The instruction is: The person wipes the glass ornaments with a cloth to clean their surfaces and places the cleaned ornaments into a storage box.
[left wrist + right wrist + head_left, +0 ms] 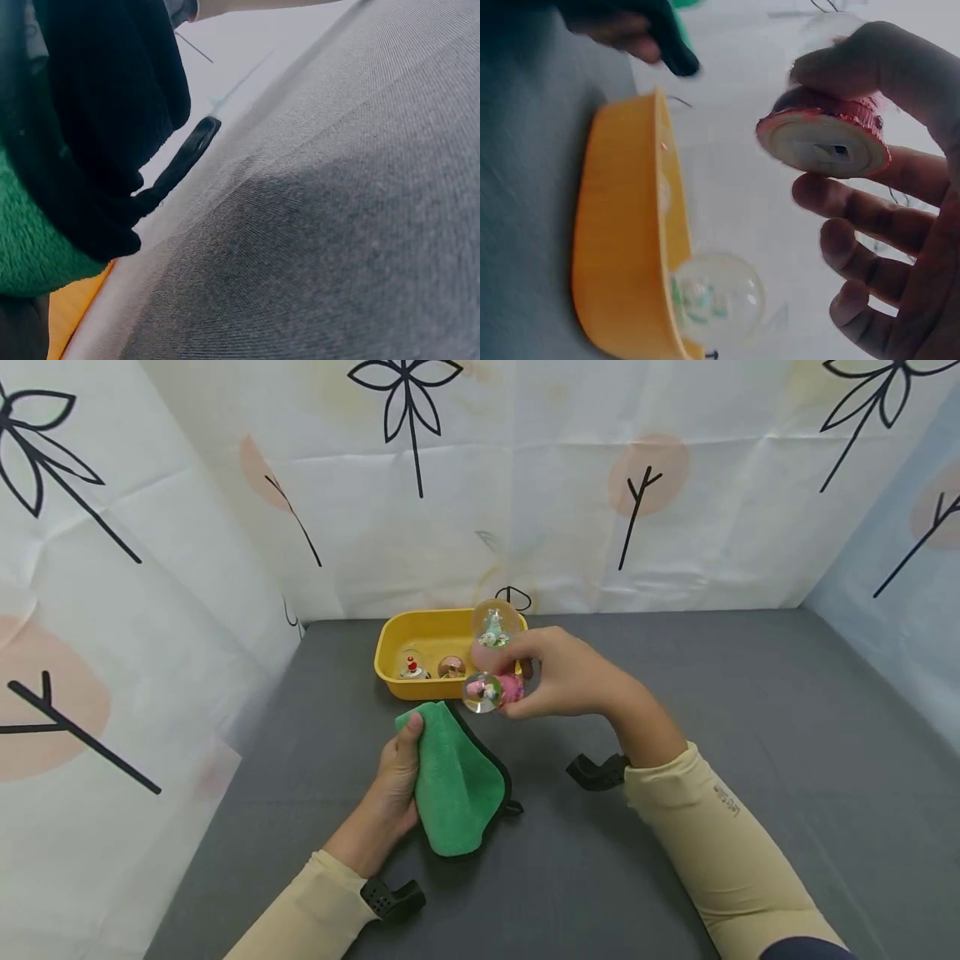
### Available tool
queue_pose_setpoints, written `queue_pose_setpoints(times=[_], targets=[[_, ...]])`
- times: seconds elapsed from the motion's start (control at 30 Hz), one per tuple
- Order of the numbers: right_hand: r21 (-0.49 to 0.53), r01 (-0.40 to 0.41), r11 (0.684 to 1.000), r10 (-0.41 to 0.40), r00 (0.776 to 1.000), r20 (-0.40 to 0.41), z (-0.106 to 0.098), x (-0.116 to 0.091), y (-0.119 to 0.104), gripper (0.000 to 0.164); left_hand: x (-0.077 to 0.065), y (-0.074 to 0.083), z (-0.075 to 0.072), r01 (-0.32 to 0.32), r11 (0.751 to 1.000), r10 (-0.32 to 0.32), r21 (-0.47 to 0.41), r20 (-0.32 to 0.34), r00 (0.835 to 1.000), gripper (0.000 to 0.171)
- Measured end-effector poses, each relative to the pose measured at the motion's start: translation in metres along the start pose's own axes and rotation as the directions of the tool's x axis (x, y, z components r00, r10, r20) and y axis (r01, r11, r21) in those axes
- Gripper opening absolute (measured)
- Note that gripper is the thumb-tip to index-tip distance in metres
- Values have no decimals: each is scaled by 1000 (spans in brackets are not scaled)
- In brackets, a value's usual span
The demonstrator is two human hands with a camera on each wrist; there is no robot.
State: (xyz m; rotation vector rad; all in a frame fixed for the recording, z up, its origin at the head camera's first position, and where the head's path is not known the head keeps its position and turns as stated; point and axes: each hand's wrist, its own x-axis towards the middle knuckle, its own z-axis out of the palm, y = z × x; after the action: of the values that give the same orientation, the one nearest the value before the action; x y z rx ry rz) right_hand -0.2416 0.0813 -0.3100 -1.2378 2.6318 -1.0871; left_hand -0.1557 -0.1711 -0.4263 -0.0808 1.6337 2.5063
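Note:
My right hand (573, 672) pinches a small snow globe (482, 692) by its pink base, the clear ball pointing left, just in front of the tray. The right wrist view shows the globe's round underside (821, 146) between thumb and fingers. In my left hand (393, 781) is a green cloth (457, 785) with a black edge and a small black loop, thumb on top. The yellow tray (420, 689) stands behind the cloth. At its right end a larger snow globe (495, 625) with a pale green figure rises above the rim, its base partly hidden by my right hand.
Two more small globes sit inside the tray: one with a red and white figure (412, 667) and a brownish one (452, 667). A grey cloth-covered table (750, 735) spreads beneath, bounded by a printed white curtain (562, 527) at the back and sides.

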Motion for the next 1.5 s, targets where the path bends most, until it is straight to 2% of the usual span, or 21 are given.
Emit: queue_pose_setpoints(times=[0.1,0.33,0.6,0.73,0.93,1.07,1.2,1.37,1.5], targets=[[-27,-5,1000,7,998,60,10,2,-6,22,0,-1,1,-9,1000,10,21,-24,1000,58],[-106,17,994,-6,994,108,31,6,-10,24,0,-2,2,2,997,3,75,-54,999,63],[-122,49,991,-38,995,93,42,7,-12,27,-1,1,6,37,998,-36,58,-19,999,44],[-113,49,992,-38,995,94,44,9,-11,22,-4,4,9,50,995,-52,90,13,999,40],[-74,44,996,-37,996,86,43,9,-9,18,-8,5,9,28,995,-38,101,102,994,32],[-32,17,999,-14,995,96,42,9,-8,18,-10,4,9,6,995,-19,103,128,992,25],[7,-5,1000,4,993,116,40,8,-6,20,-9,4,10,23,996,-32,82,112,993,26],[66,-24,998,12,984,180,35,7,-1,24,-6,4,10,61,995,-67,79,73,995,36],[140,-81,987,47,971,235,32,6,3,29,-6,2,11,55,996,-57,65,31,998,35]])
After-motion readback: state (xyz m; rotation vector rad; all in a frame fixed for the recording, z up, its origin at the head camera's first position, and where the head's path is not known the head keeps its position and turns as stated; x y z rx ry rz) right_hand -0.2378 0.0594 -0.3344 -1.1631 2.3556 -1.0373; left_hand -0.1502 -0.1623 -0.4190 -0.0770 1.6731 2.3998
